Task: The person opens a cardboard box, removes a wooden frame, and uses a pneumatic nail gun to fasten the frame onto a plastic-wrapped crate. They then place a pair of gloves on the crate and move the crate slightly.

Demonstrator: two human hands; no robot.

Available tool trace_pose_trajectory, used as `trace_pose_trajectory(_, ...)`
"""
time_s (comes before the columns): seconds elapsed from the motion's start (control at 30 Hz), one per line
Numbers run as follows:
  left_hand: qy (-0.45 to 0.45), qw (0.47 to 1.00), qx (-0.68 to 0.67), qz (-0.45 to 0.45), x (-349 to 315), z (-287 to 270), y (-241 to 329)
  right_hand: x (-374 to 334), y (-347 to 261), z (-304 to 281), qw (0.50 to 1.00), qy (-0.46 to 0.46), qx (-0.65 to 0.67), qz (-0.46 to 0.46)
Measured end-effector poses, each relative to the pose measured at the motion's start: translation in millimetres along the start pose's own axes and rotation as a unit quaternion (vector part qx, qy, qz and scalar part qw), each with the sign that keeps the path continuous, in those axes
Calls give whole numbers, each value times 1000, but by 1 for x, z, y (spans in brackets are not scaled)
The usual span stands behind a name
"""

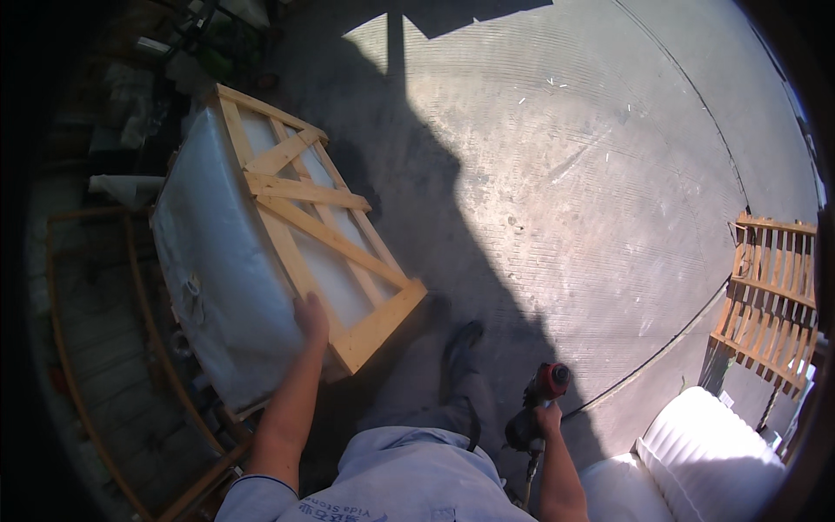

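A: Largest item first?

B: Concrete floor [626, 200]. Sunlit at centre, shaded on the left; its margins are lost in the dark lens rim.

A: Next in size?

B: Plastic-wrapped crate [228, 261], left of the person, in shade. Pale timber framing [311, 228] with slanted braces runs over one face. Contents concealed by cloudy film; the underside is out of sight. Surroundings at far left too dark to identify.

A: Right side?

B: White rolled sheeting [709, 457], lower right, cut off by the lower edge. Above it, a slatted wooden pallet [770, 300], its outer end fading into the rim.

A: Handheld equipment?

B: Red-and-black power tool [550, 381], lower right of centre, well apart from the crate. Nose hard to make out, exact type undetermined. A hose or cord [531, 474] hangs beneath; its far end is not visible.

A: Hands?

B: Right hand [548, 419]: closed around the tool's handle, fingers partly hidden. Left hand [311, 320]: on the framing near the crate's close corner; cannot tell whether it grips or merely rests.
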State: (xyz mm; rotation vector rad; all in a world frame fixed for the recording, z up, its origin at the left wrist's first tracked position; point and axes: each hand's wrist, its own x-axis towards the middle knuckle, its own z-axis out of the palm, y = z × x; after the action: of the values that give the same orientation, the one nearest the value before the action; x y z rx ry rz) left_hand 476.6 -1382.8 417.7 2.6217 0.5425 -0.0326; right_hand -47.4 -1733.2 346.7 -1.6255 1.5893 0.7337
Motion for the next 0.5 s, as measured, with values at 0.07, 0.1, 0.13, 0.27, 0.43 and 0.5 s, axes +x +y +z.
trace_pose_trajectory(0.07,-7,1000,-2,-1,1,0,-2,3,-8,-4,1000,5,17,-19)
trace_pose_trajectory(0.1,-17,1000,-5,-6,1,0,-3,5,-13,-5,1000,12,5,-26)
trace_pose_trajectory(0.13,-22,1000,12,-5,2,0,-4,6,-19,-7,999,11,27,-40)
trace_pose_trajectory(0.27,-36,998,34,-28,5,5,-14,10,-51,-18,996,29,41,-68)
trace_pose_trajectory(0.43,-80,996,16,-40,10,9,-36,10,-106,-44,995,14,28,-91)
trace_pose_trajectory(0.5,-99,992,9,-77,18,7,-37,12,-130,-57,995,10,-3,-99)
